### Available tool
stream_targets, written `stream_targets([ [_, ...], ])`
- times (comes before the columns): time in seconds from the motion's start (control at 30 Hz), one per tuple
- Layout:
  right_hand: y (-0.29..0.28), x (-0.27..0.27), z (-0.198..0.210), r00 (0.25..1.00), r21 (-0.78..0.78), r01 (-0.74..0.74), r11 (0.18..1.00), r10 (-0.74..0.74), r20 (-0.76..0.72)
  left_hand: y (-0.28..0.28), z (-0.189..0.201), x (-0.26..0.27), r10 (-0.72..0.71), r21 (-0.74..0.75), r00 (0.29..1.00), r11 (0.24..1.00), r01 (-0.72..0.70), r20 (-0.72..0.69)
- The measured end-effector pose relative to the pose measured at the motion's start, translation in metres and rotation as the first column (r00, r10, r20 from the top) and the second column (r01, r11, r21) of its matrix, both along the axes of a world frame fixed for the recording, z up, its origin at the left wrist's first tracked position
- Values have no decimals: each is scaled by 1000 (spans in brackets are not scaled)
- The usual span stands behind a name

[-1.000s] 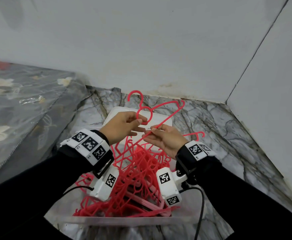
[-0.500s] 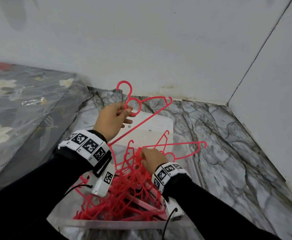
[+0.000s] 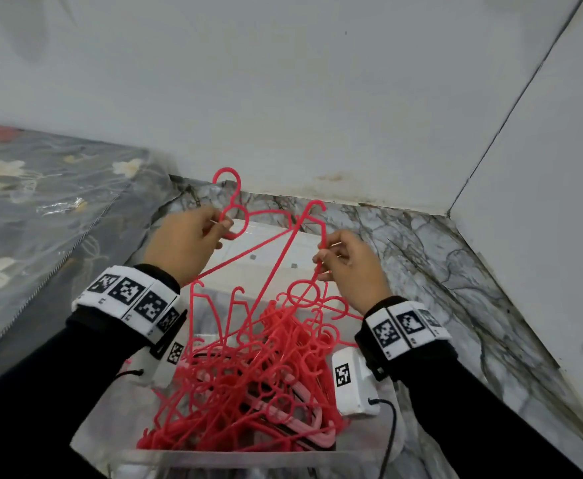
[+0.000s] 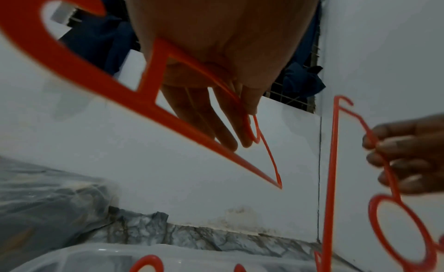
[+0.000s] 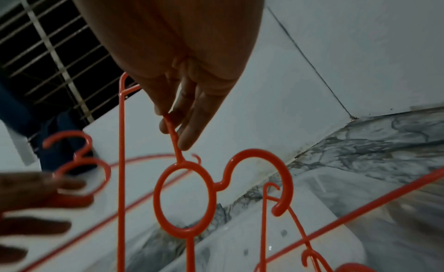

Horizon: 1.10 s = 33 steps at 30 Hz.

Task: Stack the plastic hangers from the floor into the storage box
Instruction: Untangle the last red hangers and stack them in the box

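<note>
Pinching hanger ring (image 3: 232, 221), left hand (image 3: 183, 243); right hand (image 3: 352, 267) fingers curled round second hanger's arm (image 3: 321, 243).

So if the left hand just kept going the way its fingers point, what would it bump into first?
Probably the white wall. The left hand, holding a red hanger, points forward over the white lid toward that wall. Nothing else seems in between, though depth is hard to judge.

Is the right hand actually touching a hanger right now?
Touching. The right wrist view shows the right hand with its fingertips pinching the thin arm of a red hanger just above its ring.
</note>
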State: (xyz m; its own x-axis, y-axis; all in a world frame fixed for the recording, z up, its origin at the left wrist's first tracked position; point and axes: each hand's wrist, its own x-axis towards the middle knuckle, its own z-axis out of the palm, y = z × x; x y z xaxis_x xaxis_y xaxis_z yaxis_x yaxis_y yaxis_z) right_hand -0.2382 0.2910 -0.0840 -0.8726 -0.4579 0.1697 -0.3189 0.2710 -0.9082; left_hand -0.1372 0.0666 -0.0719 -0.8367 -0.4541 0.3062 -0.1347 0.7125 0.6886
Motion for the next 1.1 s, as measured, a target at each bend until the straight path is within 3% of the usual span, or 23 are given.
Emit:
stream_targets([
  [0.13,15,5,14,1000,-78,-11,997,11,2,8,-5,6,-60,-65,985,995,72,164],
  [0.27,17,9,15,990,48,-36,998,42,-137,23,-9,6,-126,-103,969,983,150,214],
  [0.47,4,11,16,977,141,-31,990,60,-205,46,-11,-5,-292,56,947,956,286,136],
  [0.7,-5,5,19,995,-6,-25,1000,24,-93,52,-13,-17,-289,-70,954,953,294,76],
  [0.77,1,-2,19,991,8,6,1000,-5,-137,45,-13,-19,-261,-82,961,960,268,88],
  [0.83,10,-8,19,940,157,14,988,40,-339,39,-12,-18,-247,-87,962,962,258,121],
  [0.93,16,-5,18,756,472,-38,881,334,-563,34,-12,-15,-299,-39,928,948,315,223],
  [1.03,9,5,10,578,712,-26,702,591,-563,34,-13,-16,-358,9,877,927,375,319],
  [1.1,3,12,6,517,760,-13,650,655,-551,35,-14,-16,-378,25,857,919,395,351],
])
